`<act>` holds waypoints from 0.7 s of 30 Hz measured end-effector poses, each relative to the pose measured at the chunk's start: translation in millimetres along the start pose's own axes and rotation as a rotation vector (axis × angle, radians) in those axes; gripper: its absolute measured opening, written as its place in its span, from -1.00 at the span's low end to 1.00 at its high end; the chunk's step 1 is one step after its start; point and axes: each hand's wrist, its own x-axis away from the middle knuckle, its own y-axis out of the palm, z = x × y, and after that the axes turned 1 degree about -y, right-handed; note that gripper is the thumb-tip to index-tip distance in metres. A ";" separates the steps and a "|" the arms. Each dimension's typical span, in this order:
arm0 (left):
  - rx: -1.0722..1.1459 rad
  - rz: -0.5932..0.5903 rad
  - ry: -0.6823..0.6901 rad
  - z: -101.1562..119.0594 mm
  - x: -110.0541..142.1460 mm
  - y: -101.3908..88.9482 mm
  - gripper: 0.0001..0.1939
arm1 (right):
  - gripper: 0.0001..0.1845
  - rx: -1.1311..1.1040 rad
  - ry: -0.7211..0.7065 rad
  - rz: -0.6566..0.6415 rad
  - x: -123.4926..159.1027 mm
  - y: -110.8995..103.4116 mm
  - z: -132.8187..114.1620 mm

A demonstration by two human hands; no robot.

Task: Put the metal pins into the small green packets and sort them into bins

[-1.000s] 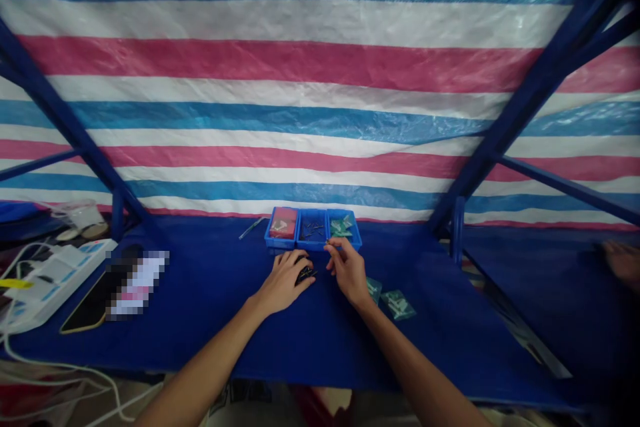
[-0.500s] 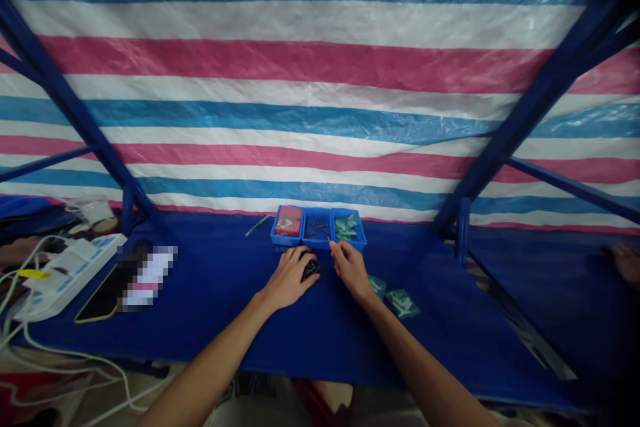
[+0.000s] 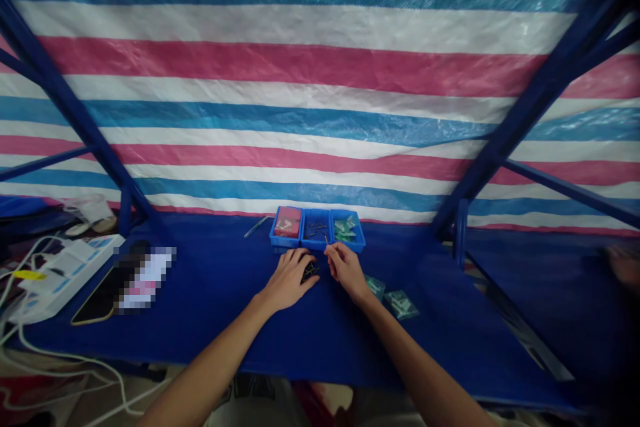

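Note:
My left hand (image 3: pixel 289 278) lies on the blue table cloth with its fingers curled over a small dark pile of screws (image 3: pixel 310 271). My right hand (image 3: pixel 347 269) is just right of that pile, fingertips pinched on a thin small pin or screw held upright. Right behind both hands stand three joined blue bins (image 3: pixel 317 229): the left bin holds red packets (image 3: pixel 288 221), the middle bin dark screws (image 3: pixel 316 228), the right bin green packets (image 3: pixel 345 227).
Two green packets (image 3: pixel 399 302) lie on the cloth right of my right wrist. A thin tool (image 3: pixel 258 225) lies left of the bins. A phone (image 3: pixel 103 290), a white power strip (image 3: pixel 55 276) and cables are at the far left. Another person's hand (image 3: pixel 623 262) shows at the right edge.
My right hand has drawn back slightly from the bins toward the dark pile, still pinching the small piece. My left hand stays put.

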 end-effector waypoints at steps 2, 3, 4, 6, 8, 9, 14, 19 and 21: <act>-0.004 0.003 0.005 -0.4 -0.1 0.2 -0.65 | -0.52 -0.013 0.015 -0.002 -1.2 2.2 -2.8; -0.006 0.005 0.007 -0.6 -0.1 0.3 -0.65 | -0.52 -0.016 0.014 -0.006 -2.0 3.3 -4.8; -0.009 0.007 0.010 -0.9 0.0 0.5 -0.65 | -0.53 -0.015 0.005 -0.012 -2.8 4.2 -7.0; -0.014 0.008 0.015 -1.3 0.1 0.9 -0.65 | -0.55 0.006 -0.045 -0.030 -3.8 5.1 -11.5; -0.012 0.011 0.018 -1.6 0.1 1.1 -0.65 | -0.55 0.060 -0.114 -0.035 -3.5 4.1 -15.6; -0.008 0.013 0.019 -1.8 0.0 1.1 -0.65 | -0.57 0.109 -0.152 -0.025 -2.9 2.6 -17.6; 0.012 0.005 0.014 -1.2 -0.4 -0.6 -0.66 | -0.69 0.611 -0.368 0.117 9.1 -17.4 -31.7; 0.028 -0.001 0.009 -0.5 -0.8 -2.2 -0.66 | -0.68 1.334 -0.342 0.125 46.2 -49.4 -34.2; 0.037 -0.002 0.014 -1.1 -1.3 -2.3 -0.66 | -0.64 1.459 -0.283 0.097 62.2 -58.3 -25.2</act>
